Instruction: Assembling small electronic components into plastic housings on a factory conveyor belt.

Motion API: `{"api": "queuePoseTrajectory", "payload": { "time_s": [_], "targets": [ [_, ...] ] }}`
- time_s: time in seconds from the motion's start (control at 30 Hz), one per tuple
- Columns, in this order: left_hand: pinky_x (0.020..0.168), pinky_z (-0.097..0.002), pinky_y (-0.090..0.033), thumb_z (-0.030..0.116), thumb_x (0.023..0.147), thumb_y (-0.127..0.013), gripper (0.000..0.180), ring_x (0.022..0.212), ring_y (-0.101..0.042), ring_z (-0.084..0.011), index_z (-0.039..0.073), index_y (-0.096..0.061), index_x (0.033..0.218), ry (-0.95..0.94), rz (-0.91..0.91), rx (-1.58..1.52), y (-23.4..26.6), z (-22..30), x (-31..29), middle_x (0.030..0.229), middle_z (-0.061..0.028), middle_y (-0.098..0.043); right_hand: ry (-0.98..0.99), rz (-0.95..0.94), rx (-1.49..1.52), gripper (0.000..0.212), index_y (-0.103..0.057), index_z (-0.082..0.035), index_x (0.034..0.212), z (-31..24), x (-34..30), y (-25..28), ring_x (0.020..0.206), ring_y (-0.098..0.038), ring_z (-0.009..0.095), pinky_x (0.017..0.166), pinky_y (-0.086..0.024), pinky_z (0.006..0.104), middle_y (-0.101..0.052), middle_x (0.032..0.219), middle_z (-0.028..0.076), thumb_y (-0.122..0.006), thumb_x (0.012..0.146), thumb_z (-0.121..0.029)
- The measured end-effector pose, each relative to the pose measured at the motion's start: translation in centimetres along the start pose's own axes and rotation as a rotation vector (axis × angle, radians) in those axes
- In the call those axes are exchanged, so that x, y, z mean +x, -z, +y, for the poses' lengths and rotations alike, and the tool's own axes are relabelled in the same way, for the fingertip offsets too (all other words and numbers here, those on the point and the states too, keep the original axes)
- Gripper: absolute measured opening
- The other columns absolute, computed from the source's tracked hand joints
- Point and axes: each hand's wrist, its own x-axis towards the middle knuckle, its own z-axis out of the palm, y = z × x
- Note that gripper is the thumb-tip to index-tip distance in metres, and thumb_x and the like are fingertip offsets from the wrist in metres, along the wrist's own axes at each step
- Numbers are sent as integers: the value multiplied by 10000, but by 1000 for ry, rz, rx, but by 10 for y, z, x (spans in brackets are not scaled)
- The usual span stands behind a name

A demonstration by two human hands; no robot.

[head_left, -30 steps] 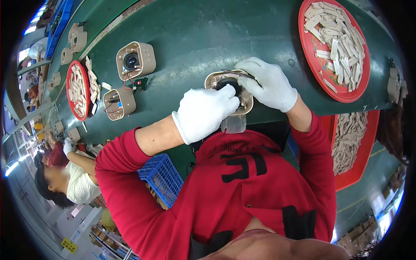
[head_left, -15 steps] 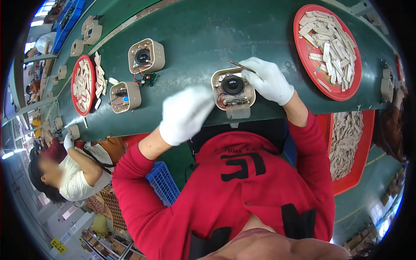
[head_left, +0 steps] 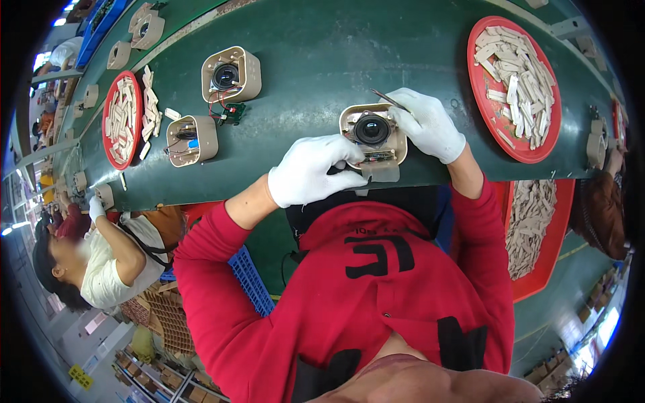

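In front of me a beige speaker housing (head_left: 402, 144) lies open side up, with a round black speaker (head_left: 371, 129) inside. A small circuit board (head_left: 378, 156) sits at its near edge, and a translucent flap (head_left: 384, 173) hangs there. My white-gloved left hand (head_left: 312, 169) has its fingers and thumb closed about the housing's near left corner, beside the board and flap. My right hand (head_left: 430, 126), also gloved, grips a slim dark pointed tool (head_left: 388, 99), perhaps tweezers, and rests at the housing's right side. The tool's tip points away to the left, above the housing.
Two more open housings, one with a speaker (head_left: 252, 75) and one with a blue part (head_left: 209, 140), stand left, with a green circuit board (head_left: 232, 113) between. Red trays (head_left: 476, 87) (head_left: 138, 121) hold pale strips. A red bin (head_left: 561, 228) is below right. A co-worker (head_left: 111, 258) sits left.
My left hand has moved right and down onto the housing's near left corner; it was blurred and apart from it before. My right hand keeps the tool at the housing's right side.
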Motion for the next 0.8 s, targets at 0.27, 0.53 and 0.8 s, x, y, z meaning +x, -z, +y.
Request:
{"api": "queuePoseTrajectory", "payload": {
  "time_s": [0.27, 0.53, 0.8],
  "targets": [
    [558, -381, -496, 291, 765, -762, 256, 674, -613, -253, 124, -568, 770, -303, -14, 239, -4, -34, 12, 817, -37, -570, -14, -72, -24, 245, -649, 43, 1104, -1, 2, 3, 839, -649, 340, 748, -516, 358, -656, 993, 183, -562, 920, -94],
    [532, -392, -485, 453, 838, -653, 376, 663, -582, -256, 118, -553, 700, -361, 33, 336, -10, -39, 15, 789, -57, -502, -55, -41, -52, 239, -641, 49, 1095, -4, 2, 3, 808, -653, 300, 719, -506, 341, -660, 955, 176, -542, 918, -76],
    [499, -373, -460, 411, 764, -742, 391, 582, -570, -245, 111, -520, 649, -342, 198, 355, -24, -26, 18, 730, -48, -506, -158, 261, 707, 250, -574, 58, 1124, -79, -9, 12, 697, -596, 214, 656, -503, 350, -646, 822, 157, -411, 947, -14]
  ]
}}
